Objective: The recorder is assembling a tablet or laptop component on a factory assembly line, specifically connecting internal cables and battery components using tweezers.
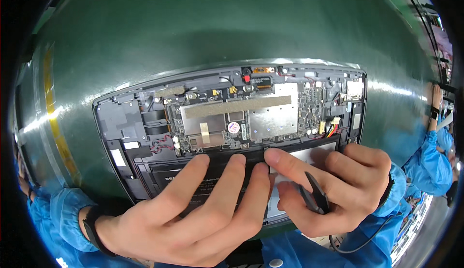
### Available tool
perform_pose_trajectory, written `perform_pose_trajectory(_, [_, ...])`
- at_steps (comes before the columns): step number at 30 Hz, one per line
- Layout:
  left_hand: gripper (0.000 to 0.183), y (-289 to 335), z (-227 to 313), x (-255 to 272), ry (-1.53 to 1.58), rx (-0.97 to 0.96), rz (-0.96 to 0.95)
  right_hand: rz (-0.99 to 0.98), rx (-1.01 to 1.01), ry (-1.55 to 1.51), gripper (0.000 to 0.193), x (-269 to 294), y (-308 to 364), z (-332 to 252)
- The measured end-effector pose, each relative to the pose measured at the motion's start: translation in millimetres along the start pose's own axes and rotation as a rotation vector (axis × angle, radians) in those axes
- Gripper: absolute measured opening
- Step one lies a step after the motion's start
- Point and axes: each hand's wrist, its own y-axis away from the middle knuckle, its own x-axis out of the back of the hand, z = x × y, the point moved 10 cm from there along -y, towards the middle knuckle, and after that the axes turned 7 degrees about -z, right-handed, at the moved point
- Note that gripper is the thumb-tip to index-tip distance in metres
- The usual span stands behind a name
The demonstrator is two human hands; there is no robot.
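An opened tablet (121, 123) lies with its inner side up, showing a circuit board with silver shields (274, 123) and a black battery (164, 178) along the near side. My left hand (188, 224) rests over the battery, fingers stretched and apart, their tips touching its upper edge below the board. In my right hand (355, 186) is a pair of black tweezers (315, 195), held between the curled fingers and thumb. The right index fingertip presses on the same edge, close to the left fingertips. My hands hide much of the battery.
A green mat (193, 16) covers the bench around the tablet. Yellow tape (53, 103) runs along the left side. A connector with coloured wires (333, 127) sits at the board's right. Another person's blue sleeve (425, 154) shows at the far right.
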Motion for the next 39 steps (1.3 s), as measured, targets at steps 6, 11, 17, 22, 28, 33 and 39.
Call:
perform_pose_trajectory(6, [0.015, 5.5, -2.8, -0.8, 0.000, 0.007, -0.008, -0.009, 0.032, -0.007, 0.022, -1.6, -4.1, -4.3])
perform_pose_trajectory(11, [0.015, 5.7, -2.4, -0.4, -0.026, -0.033, 0.014, -0.011, 0.056, 0.019, 0.020, -4.3, -5.8, -3.6])
perform_pose_trajectory(17, [0.018, 8.0, -3.6, -0.9, -0.011, -0.013, 0.074, -0.017, 0.075, 0.008, 0.019, -2.4, -7.8, -1.7])
perform_pose_trajectory(22, [0.025, 7.3, -3.4, 3.3, -0.014, -0.039, 0.051, -0.021, 0.090, 0.002, 0.021, -2.2, -6.0, -1.7])
perform_pose_trajectory(28, [0.027, 5.6, -6.1, 5.2, 0.013, -0.057, 0.011, -0.138, 0.032, 0.011, 0.022, -4.3, -14.8, -1.4])
perform_pose_trajectory(33, [0.028, 5.4, -6.2, 4.3, -0.013, -0.063, 0.002, -0.060, 0.093, 0.018, 0.019, 7.3, -9.2, -5.4])
perform_pose_trajectory(39, [0.030, 3.9, -7.1, 3.4, 0.000, -0.070, 0.004, -0.130, -0.035, 0.048, 0.018, 0.4, -14.4, 0.9])
